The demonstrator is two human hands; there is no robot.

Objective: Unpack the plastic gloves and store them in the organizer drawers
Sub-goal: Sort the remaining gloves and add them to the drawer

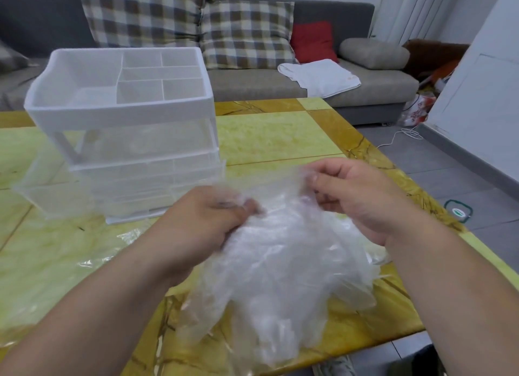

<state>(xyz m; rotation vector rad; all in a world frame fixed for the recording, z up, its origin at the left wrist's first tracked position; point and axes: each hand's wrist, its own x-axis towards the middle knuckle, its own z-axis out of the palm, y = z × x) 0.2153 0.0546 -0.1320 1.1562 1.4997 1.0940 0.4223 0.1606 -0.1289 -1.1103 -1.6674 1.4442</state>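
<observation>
Head view: the plastic gloves [280,269] are a loose, crumpled wad of thin clear film. The wad is held up between both hands over the near edge of the table [280,134], toward its near right corner, and its lower folds trail down onto the tabletop. The left hand [213,221] has its fingers curled in and pinches the film at the wad's upper left. The right hand [356,198] pinches the top edge of a sheet between thumb and fingertips, a little higher and apart from the left. Motion blur hides exactly which layers each hand has.

The organizer [126,123] stands well apart, toward the far left of the table. It has a white divided tray on top and translucent drawers below. One low drawer [53,196] appears to be pulled out to the left.

Beyond the table's far edge is a sofa [309,83] with a white cloth [320,76] lying on it.

I judge the gloves to be almost weightless, limp and slippery, and the layers probably cling together. The film likely stretches or tears if tugged, so a gentle pinch at an edge or cuff should peel sheets off. Gathering the whole wad in a cupped hand would suit carrying it to the drawer.
</observation>
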